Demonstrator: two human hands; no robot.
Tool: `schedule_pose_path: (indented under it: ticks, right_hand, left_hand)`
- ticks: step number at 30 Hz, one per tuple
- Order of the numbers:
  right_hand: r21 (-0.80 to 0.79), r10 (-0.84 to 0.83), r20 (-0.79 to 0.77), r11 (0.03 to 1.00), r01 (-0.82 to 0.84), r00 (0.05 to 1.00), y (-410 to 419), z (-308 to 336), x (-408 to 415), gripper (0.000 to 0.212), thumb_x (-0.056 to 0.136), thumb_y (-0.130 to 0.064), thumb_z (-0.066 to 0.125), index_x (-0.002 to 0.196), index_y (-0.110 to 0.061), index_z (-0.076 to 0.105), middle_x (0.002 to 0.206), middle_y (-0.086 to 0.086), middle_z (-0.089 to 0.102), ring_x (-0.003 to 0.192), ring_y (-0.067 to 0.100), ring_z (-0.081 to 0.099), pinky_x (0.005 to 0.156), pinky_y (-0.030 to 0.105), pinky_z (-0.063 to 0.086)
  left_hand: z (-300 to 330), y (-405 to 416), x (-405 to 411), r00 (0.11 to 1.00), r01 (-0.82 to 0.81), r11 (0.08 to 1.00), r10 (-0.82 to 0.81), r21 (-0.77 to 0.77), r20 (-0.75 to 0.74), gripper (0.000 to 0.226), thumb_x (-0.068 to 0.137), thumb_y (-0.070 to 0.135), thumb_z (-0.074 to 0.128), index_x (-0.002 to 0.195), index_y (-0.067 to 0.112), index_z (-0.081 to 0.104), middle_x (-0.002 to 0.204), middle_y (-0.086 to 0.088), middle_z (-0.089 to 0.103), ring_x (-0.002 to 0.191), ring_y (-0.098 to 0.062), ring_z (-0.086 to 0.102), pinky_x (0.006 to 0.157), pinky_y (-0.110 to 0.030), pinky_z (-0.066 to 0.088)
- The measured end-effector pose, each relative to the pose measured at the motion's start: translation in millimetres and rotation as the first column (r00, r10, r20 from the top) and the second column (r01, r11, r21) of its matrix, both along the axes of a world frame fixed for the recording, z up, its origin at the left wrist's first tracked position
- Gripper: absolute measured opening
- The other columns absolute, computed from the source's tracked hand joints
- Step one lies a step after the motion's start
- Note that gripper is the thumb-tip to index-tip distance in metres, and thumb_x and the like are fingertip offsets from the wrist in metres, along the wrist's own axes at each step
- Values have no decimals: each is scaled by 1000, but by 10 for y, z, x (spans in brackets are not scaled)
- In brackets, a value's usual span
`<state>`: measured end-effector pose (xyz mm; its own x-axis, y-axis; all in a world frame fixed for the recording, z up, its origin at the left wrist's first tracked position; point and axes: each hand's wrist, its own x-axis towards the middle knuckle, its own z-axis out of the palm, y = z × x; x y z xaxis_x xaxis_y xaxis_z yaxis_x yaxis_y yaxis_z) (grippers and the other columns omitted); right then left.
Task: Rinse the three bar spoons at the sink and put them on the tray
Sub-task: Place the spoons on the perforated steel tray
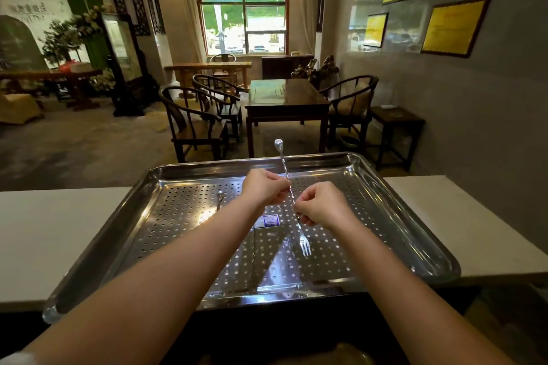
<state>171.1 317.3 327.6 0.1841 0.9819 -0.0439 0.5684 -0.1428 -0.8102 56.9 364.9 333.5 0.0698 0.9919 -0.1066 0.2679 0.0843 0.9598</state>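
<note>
Left hand (264, 187) and right hand (321, 205) both pinch one bar spoon (287, 175) by its twisted stem; spoon held above perforated steel tray (385, 216), bowl end far, fork end near; tray sits on white counter (462, 225).

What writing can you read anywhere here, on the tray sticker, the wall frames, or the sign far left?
None of it is legible.
Blue sticker on the perforated tray: print too small and blurred.
Yellow framed certificates on the right wall: text too faint.
Pale wall sign at far left: characters show, but too blurred to read.
Bar spoon held in both hands: no marking visible.
</note>
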Motion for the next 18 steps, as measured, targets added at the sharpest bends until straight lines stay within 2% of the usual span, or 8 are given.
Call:
schedule_pose_path:
  ticks: [3,6,8,10,12,18]
  right_hand:
    - [-31,5,6,1000,-4,1000,33,-137,29,11,80,-7,65,70,-4,70,71,12,72,64,20,68,69,35,58]
    - [-65,23,59,998,-20,998,59,-311,23,10,79,-8,66,72,-3,70,79,14,74,63,17,65,60,30,53]
    - [-89,14,70,996,-8,997,78,-425,20,7,78,-8,66,76,-3,70,83,13,73,73,22,66,67,35,54]
    - [-116,3,89,993,8,996,90,-513,35,6,77,-8,66,75,-4,70,84,12,73,83,25,68,76,38,55]
    - [-140,6,136,990,13,991,91,-576,56,8,76,-11,67,68,-8,68,84,11,73,85,24,67,75,34,54]
    - [-190,26,234,982,20,972,117,-667,113,7,77,-14,65,71,-11,66,82,9,72,83,25,67,80,37,56]
  left_hand:
    - [-122,67,31,992,-29,999,30,14,-126,15,79,8,68,66,2,67,63,-11,62,55,-15,56,47,-18,46]
    - [-261,113,79,973,-29,1000,29,3,-228,21,78,12,71,59,4,66,44,0,59,42,-7,54,43,-17,41]
    - [-349,124,93,950,-22,1000,24,11,-311,19,77,14,72,61,4,69,39,5,57,45,-7,54,49,-20,45]
    - [-437,125,95,937,-21,1000,19,-1,-350,22,76,14,72,56,8,67,50,-2,63,56,-13,60,61,-28,52]
    - [-516,126,106,917,-14,1000,7,-14,-399,21,77,14,72,57,8,66,65,-10,68,64,-17,61,72,-33,56]
    - [-614,108,237,884,-25,1000,19,-6,-468,13,74,18,72,69,6,72,72,-9,69,73,-18,63,75,-32,55]
